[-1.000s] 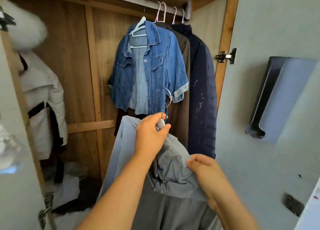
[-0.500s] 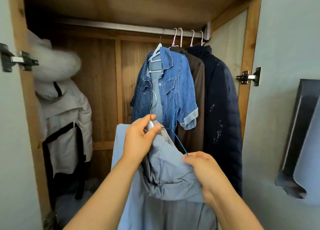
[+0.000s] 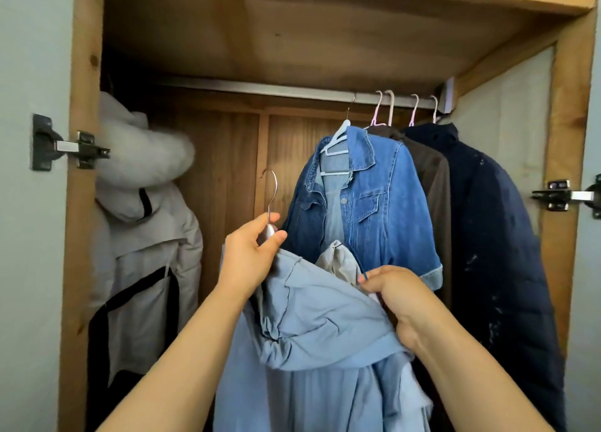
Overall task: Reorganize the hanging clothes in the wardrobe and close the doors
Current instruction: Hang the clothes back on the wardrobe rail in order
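Note:
A light blue garment (image 3: 312, 321) is draped over a hanger (image 3: 272, 200) in front of the open wardrobe. My left hand (image 3: 250, 252) grips the hanger at the base of its metal hook, below the rail (image 3: 260, 90). My right hand (image 3: 396, 298) pinches the garment's shoulder together with a thin blue hanger wire. A denim jacket (image 3: 374, 204), a brown garment (image 3: 435, 178) and a navy padded coat (image 3: 494, 236) hang at the rail's right end. A white coat with a fur hood (image 3: 143, 210) hangs at the far left.
Both grey doors stand open: the left door (image 3: 29, 236) and the right door (image 3: 593, 269) show metal hinges (image 3: 65, 145). The rail has bare length between the white coat and the denim jacket. The wardrobe's wooden back panel (image 3: 227, 171) shows there.
Both hands have raised the light blue garment and carried it left, so the hook now sits left of the denim jacket. My view has tilted up toward the rail.

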`<state>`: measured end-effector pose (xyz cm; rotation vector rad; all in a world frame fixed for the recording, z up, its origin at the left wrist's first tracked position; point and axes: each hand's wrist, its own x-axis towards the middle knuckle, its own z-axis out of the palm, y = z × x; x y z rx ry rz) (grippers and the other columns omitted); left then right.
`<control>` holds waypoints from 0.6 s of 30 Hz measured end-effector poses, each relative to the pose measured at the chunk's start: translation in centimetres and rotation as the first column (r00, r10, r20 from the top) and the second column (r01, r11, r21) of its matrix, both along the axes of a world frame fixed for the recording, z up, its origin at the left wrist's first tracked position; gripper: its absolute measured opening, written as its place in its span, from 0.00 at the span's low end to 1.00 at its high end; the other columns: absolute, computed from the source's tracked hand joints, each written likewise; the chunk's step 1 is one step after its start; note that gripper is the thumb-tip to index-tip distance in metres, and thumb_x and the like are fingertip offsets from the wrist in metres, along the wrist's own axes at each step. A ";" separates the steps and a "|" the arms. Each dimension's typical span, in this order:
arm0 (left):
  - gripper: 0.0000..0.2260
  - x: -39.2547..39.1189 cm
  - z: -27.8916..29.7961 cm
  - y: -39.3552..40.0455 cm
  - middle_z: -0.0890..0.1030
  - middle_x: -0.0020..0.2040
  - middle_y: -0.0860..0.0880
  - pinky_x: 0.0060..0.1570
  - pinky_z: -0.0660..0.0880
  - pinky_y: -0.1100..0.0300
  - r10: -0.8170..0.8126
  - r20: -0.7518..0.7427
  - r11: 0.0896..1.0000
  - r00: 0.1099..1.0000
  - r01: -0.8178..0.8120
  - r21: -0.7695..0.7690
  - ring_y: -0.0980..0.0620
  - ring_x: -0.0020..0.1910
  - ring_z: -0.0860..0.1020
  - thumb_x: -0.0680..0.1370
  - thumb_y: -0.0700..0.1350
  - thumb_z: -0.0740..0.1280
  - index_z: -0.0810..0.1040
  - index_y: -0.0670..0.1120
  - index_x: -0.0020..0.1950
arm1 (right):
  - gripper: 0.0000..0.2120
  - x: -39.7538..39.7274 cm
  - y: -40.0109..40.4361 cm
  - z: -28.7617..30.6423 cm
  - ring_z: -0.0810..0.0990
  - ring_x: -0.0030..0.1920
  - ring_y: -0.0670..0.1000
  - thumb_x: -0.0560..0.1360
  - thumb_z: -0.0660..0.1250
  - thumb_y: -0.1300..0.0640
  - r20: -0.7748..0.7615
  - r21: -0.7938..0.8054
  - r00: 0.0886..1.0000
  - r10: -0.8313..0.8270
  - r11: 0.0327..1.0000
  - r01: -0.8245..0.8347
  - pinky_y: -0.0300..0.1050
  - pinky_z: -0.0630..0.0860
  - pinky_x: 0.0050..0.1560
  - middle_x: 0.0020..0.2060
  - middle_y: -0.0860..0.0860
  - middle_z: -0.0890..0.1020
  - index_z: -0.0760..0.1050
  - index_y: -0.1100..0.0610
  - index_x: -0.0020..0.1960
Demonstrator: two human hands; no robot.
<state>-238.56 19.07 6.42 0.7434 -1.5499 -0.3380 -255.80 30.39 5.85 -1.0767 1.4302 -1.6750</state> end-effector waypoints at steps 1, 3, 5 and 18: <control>0.12 -0.1 0.1 -1.2 0.81 0.47 0.51 0.44 0.69 0.70 -0.015 0.003 1.000 1.000 0.015 0.000 0.57 0.41 0.76 0.75 0.43 0.69 0.79 0.49 0.59 | 0.09 -0.2 -1.0 0.3 0.70 0.32 0.52 0.72 0.63 0.72 -0.031 -0.020 1.000 0.005 1.000 -0.006 0.39 0.66 0.34 0.31 0.55 0.73 0.72 0.60 0.38; 0.12 -0.6 0.5 -4.1 0.81 0.43 0.52 0.41 0.69 0.75 -0.037 0.001 0.999 0.999 0.037 -0.010 0.59 0.38 0.75 0.75 0.42 0.69 0.80 0.49 0.58 | 0.09 -0.8 -3.3 0.8 0.71 0.35 0.51 0.71 0.64 0.72 -0.153 -0.066 0.988 -0.001 0.998 -0.010 0.40 0.65 0.36 0.33 0.56 0.73 0.73 0.61 0.38; 0.12 -1.1 1.0 -7.2 0.81 0.42 0.54 0.44 0.72 0.70 -0.037 0.011 0.999 0.999 0.037 -0.015 0.59 0.39 0.77 0.75 0.44 0.70 0.80 0.51 0.58 | 0.12 -1.1 -5.6 1.6 0.72 0.38 0.51 0.70 0.65 0.72 -0.265 -0.102 0.964 -0.019 0.995 -0.009 0.42 0.66 0.41 0.35 0.56 0.75 0.72 0.59 0.32; 0.15 -1.4 7.0 -23.8 0.81 0.48 0.50 0.43 0.67 0.71 -0.064 -0.003 0.996 0.998 0.064 -0.062 0.56 0.48 0.77 0.76 0.42 0.68 0.78 0.49 0.63 | 0.11 -2.2 -22.5 13.1 0.65 0.44 0.49 0.70 0.61 0.74 -0.395 -0.345 0.899 -0.188 0.938 0.044 0.41 0.57 0.39 0.38 0.54 0.67 0.69 0.58 0.40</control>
